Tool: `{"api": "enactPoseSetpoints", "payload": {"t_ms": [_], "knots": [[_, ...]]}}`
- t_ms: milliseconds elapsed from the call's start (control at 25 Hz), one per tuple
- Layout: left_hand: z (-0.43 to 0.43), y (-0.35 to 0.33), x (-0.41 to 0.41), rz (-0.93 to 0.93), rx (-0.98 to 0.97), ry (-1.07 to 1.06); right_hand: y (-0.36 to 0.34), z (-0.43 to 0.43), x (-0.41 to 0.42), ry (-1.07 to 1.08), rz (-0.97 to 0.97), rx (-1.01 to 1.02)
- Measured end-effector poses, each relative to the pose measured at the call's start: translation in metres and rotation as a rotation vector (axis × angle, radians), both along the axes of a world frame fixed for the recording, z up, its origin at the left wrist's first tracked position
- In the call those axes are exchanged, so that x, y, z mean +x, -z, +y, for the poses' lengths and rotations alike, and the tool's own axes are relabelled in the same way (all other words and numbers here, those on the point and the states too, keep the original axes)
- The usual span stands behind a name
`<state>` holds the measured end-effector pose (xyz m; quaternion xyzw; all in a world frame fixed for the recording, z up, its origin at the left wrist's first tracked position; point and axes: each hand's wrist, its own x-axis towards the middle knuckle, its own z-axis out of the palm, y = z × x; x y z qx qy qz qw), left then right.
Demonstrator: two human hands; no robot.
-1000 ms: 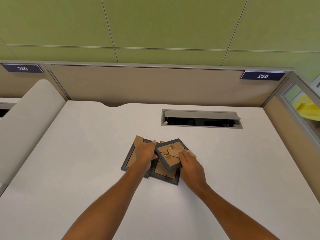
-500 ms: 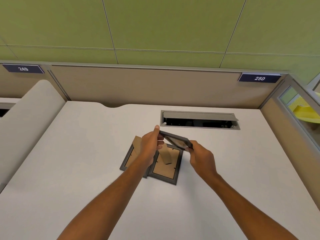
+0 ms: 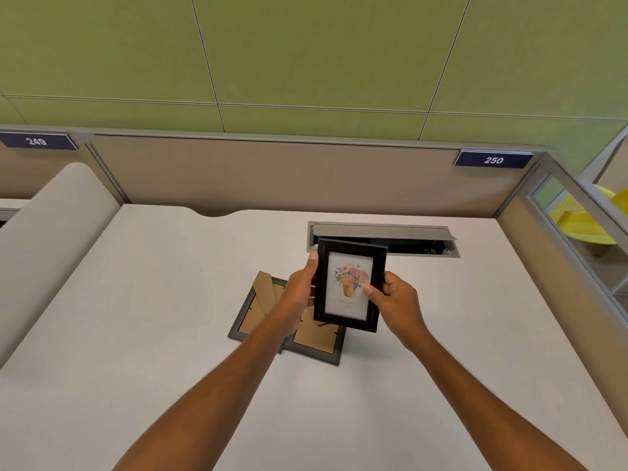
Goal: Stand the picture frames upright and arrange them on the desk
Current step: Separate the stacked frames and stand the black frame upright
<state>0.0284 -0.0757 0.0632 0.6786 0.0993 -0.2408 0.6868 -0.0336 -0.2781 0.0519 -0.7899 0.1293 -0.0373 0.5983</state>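
With left hand (image 3: 299, 288), gripped the black picture frame (image 3: 346, 309) by its left edge, thumb up along the rim, fingers curled behind. With right hand (image 3: 396, 297), pinched the right edge, thumb pressed on the front beside the print, fingers wrapped round the back. Held it upright above the desk (image 3: 136, 334), slightly tilted, front toward the camera, showing a print of flowers in a pot. Beneath it, saw two more lying flat with brown backs up: left face-down frame (image 3: 251, 317), its stand flap sticking out past the top edge, and second face-down frame (image 3: 316, 341) against its right side, partly hidden by the left wrist. Could not tell which overlapped which. Farther back, saw an open cable hatch (image 3: 384, 232) set into the desk, then a beige partition (image 3: 238, 171) bearing label 249 (image 3: 36, 141) and label 250 (image 3: 492, 160), with a green wall (image 3: 306, 56) above.
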Motion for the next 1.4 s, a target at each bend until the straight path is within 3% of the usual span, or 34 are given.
{"api": "enactPoseSetpoints", "payload": {"t_ms": [520,800,1400], "knots": [[-0.025,0.013,-0.028,0.128,-0.11,0.101,-0.002,-0.033,-0.025,-0.014,0.102,0.065],[-0.069,0.012,-0.031,0.185,-0.14,0.077,-0.006,-0.085,-0.025,-0.028,0.138,-0.017],[-0.152,0.026,-0.012,0.159,-0.075,0.157,0.011,-0.155,0.003,0.087,0.328,0.224]]}}
